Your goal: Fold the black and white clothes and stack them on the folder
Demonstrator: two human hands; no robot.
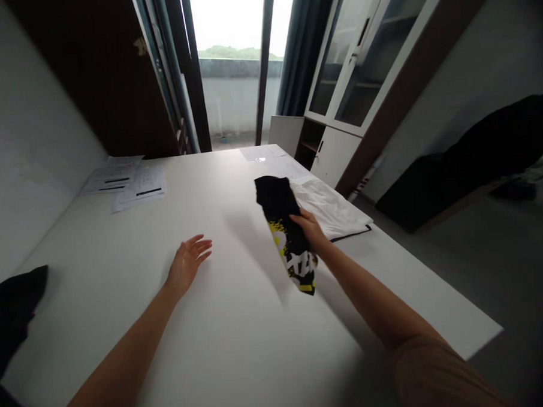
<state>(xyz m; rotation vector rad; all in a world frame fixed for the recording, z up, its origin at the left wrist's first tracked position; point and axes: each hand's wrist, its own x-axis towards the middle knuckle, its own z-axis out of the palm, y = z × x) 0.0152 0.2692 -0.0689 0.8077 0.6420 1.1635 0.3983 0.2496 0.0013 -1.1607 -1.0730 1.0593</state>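
My right hand [310,230] grips a folded black printed garment [276,197] by its right side, thumb on the near face. Yellow splashes and white lettering cover its lower part. The cloth is held up off the table, tilted, and casts a shadow to its left. Over the left-centre of the white table [224,349], my left hand [187,262] is open, fingers loosely stretched toward the garment with nothing in them. Just beyond my right hand lies a flat white cloth [328,207] with a dark edge, partly hidden by the hand and garment.
Papers [140,184] with dark pens lie at the table's far left. Another sheet [260,153] is at the far edge. Dark cloth [15,304] lies at the left border. A cabinet [336,155] with one lower door ajar stands beyond the right corner, beside a glass door.
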